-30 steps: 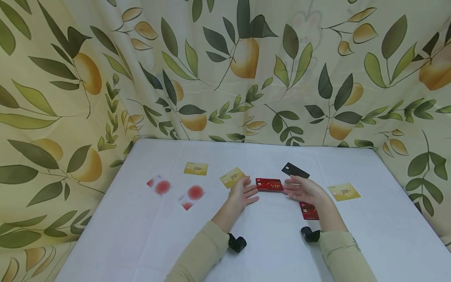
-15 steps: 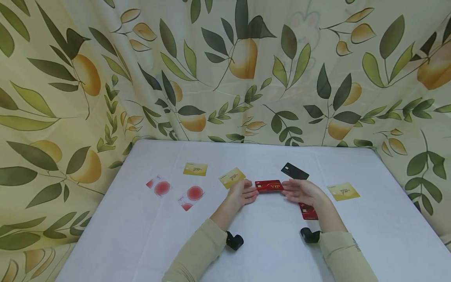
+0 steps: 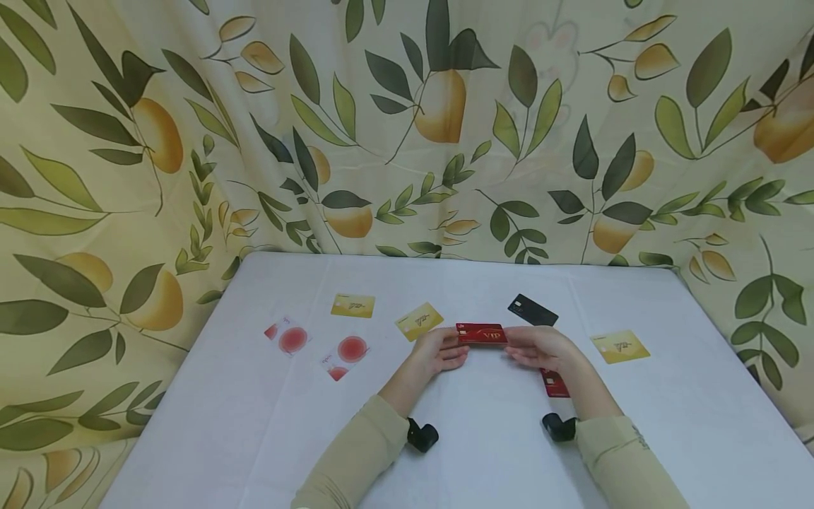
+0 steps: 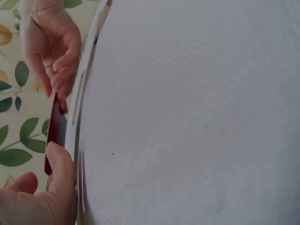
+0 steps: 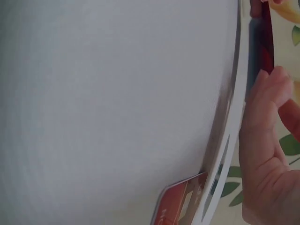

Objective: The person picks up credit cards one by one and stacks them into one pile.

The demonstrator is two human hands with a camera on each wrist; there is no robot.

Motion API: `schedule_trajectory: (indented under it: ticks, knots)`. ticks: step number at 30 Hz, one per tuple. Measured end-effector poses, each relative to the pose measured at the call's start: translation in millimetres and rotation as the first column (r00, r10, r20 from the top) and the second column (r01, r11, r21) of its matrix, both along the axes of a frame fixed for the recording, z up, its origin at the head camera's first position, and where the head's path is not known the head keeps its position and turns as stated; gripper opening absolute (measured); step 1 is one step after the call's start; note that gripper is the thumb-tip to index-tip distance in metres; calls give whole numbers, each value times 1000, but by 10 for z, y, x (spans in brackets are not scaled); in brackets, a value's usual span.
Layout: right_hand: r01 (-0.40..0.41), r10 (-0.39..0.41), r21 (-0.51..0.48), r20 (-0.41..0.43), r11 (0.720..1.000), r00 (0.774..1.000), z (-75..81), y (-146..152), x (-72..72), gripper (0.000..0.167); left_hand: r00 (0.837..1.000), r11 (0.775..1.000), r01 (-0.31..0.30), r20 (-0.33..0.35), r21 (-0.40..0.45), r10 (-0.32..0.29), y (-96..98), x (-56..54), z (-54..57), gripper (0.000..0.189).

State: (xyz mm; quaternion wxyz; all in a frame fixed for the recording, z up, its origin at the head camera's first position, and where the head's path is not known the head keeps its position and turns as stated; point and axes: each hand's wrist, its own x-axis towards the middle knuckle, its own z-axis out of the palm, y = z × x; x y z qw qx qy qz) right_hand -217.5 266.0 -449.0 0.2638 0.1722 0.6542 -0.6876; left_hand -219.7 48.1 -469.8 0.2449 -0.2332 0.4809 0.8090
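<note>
Between both hands, a red VIP bank card (image 3: 481, 334) is held face up, its length running left to right. My left hand (image 3: 437, 350) holds its left end with thumb and fingers. My right hand (image 3: 539, 348) holds the opposite end by its fingertips. Seen from the left wrist, the red card (image 4: 56, 124) spans the gap between the hands, above the table surface. In the right wrist view, the card (image 5: 266, 40) shows a red face and a grey-blue underside. Whether more cards lie under it I cannot tell.
Beyond the right hand lies a black card (image 3: 533, 309). Another red card (image 3: 555, 384) is partly hidden below that hand. Gold cards (image 3: 352, 305), (image 3: 418, 322), (image 3: 620, 346) and white-and-red cards (image 3: 287, 338), (image 3: 345, 353) lie on the white table (image 3: 254, 424). A patterned curtain (image 3: 407, 170) hangs behind.
Over the last second, the left fingers have drawn in around the card's left end. The red card has shifted slightly left, with the right hand's fingers following it. The other cards stay put.
</note>
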Motion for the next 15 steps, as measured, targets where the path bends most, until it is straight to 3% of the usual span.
schedule_trajectory:
  ticks: [7, 15]
  knots:
    - [78, -78, -5, -19, 997, 997, 78, -80, 24, 55, 999, 1000, 17, -51, 10, -17, -23, -7, -13, 33]
    - [118, -118, -31, -27, 993, 993, 174, -201, 100, 55, 994, 1000, 11, -105, -10, -12, -99, 12, 18, 38]
